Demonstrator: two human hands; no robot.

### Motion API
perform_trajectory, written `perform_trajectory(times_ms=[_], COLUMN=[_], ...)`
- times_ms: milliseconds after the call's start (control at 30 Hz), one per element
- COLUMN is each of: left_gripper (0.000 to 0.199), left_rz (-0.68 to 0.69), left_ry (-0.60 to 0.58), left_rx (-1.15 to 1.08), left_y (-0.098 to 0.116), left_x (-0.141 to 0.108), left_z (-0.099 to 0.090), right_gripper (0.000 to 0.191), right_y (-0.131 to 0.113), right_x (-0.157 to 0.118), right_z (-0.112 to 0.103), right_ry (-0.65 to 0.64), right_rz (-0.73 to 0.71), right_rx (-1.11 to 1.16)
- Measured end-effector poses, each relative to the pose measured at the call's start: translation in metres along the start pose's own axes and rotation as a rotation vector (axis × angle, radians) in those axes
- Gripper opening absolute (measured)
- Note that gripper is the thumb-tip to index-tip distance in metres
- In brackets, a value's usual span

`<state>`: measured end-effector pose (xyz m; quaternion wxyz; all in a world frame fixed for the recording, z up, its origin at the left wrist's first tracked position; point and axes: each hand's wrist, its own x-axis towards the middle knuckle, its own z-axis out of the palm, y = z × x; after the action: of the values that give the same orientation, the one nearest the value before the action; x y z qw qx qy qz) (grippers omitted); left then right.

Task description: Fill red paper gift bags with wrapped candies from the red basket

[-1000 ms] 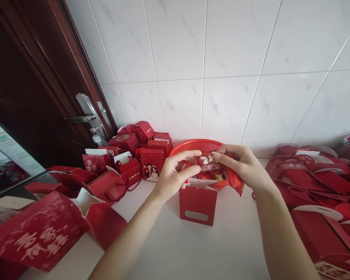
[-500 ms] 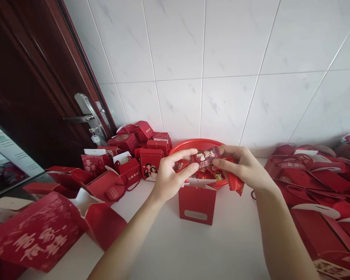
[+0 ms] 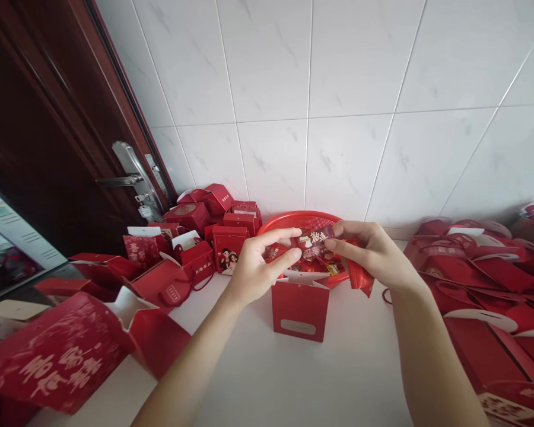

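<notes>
A dark red wrapped candy (image 3: 314,237) with pale lettering is held up between both hands, above the open top of a small red gift box (image 3: 300,311). My left hand (image 3: 262,261) grips its left end between thumb and fingers. At the other end, my right hand (image 3: 374,252) pinches the candy with thumb and forefinger. A shiny red packet (image 3: 359,279) also sits in the right hand, sticking out under the fingers. Behind the box, a red plastic basket (image 3: 285,218) holds several wrapped sweets (image 3: 333,270), partly hidden by the hands.
Red gift boxes (image 3: 153,279) stand and lie over the left of the white table (image 3: 267,379). Folded red cartons (image 3: 485,261) are piled at the right. A tiled wall (image 3: 271,71) rises behind, and a dark door (image 3: 48,107) with a metal handle is at left.
Both hands stay nearly in place with the candy between them. The candy's lettered face has shifted slightly left and tilted a little in the fingers.
</notes>
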<state>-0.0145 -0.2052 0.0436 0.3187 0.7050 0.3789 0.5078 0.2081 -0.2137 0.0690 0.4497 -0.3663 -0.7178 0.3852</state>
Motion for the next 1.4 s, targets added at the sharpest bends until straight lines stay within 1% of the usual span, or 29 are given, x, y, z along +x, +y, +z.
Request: perform_trajectory(times_ms=[100, 167, 233, 267, 300, 433, 567, 700, 800, 867, 967, 1033, 1100, 1167, 1200, 1267, 1400], left_gripper=[0.027, 0.019, 0.019, 0.019, 0.02, 0.025, 0.028, 0.026, 0.025, 0.026, 0.026, 0.035, 0.05, 0.059, 0.061, 0.062, 0.064], left_rz=[0.029, 0.033, 0.019, 0.007, -0.004, -0.095, -0.191, -0.201, -0.234, -0.254, -0.238, -0.246, -0.291, -0.342, -0.351, -0.339, -0.271], left_ry=[-0.094, -0.231, -0.377, -0.425, -0.445, -0.432, -0.487, -0.514, -0.53, -0.53, -0.519, -0.508, -0.498, -0.493, -0.495, -0.498, -0.447], left_rx=[0.146, 0.251, 0.346, 0.382, 0.407, 0.479, 0.535, 0.454, 0.417, 0.415, 0.405, 0.341, 0.188, 0.016, -0.05, -0.116, -0.123], left_y=[0.004, 0.005, 0.006, 0.006, 0.005, 0.005, 0.004, -0.002, -0.006, -0.007, -0.008, -0.008, -0.008, -0.007, -0.006, -0.004, 0.004], left_x=[0.003, 0.004, 0.004, 0.003, 0.002, 0.001, 0.003, 0.007, 0.008, 0.009, 0.009, 0.009, 0.008, 0.008, 0.008, 0.006, 0.0], left_z=[-0.017, -0.028, -0.035, -0.037, -0.038, -0.032, -0.027, -0.029, -0.03, -0.031, -0.03, -0.029, -0.027, -0.024, -0.022, -0.017, -0.007], right_gripper=[0.029, 0.027, 0.027, 0.026, 0.026, 0.026, 0.025, 0.027, 0.026, 0.024, 0.022, 0.021, 0.021, 0.022, 0.022, 0.021, 0.02], right_y=[0.0, 0.001, 0.002, 0.002, 0.003, 0.005, 0.006, 0.007, 0.009, 0.009, 0.008, 0.006, 0.003, 0.001, 0.0, -0.001, -0.004], right_x=[-0.001, -0.002, -0.002, -0.002, -0.002, -0.002, -0.002, -0.001, 0.0, 0.0, -0.001, -0.001, -0.002, -0.002, -0.002, -0.002, -0.002], right_z=[-0.001, 0.0, 0.002, 0.004, 0.006, 0.012, 0.014, 0.016, 0.018, 0.019, 0.018, 0.017, 0.018, 0.019, 0.021, 0.025, 0.035], right_ry=[-0.011, -0.053, -0.105, -0.12, -0.126, -0.084, -0.055, -0.101, -0.12, -0.112, -0.076, -0.054, -0.048, -0.05, -0.048, -0.048, -0.115], right_rz=[-0.026, -0.032, -0.024, -0.023, -0.029, -0.071, -0.073, -0.032, 0.001, 0.012, -0.008, -0.037, -0.061, -0.076, -0.081, -0.081, -0.048], right_rx=[-0.12, -0.214, -0.303, -0.343, -0.379, -0.44, -0.489, -0.592, -0.636, -0.63, -0.569, -0.508, -0.451, -0.422, -0.418, -0.415, -0.391])
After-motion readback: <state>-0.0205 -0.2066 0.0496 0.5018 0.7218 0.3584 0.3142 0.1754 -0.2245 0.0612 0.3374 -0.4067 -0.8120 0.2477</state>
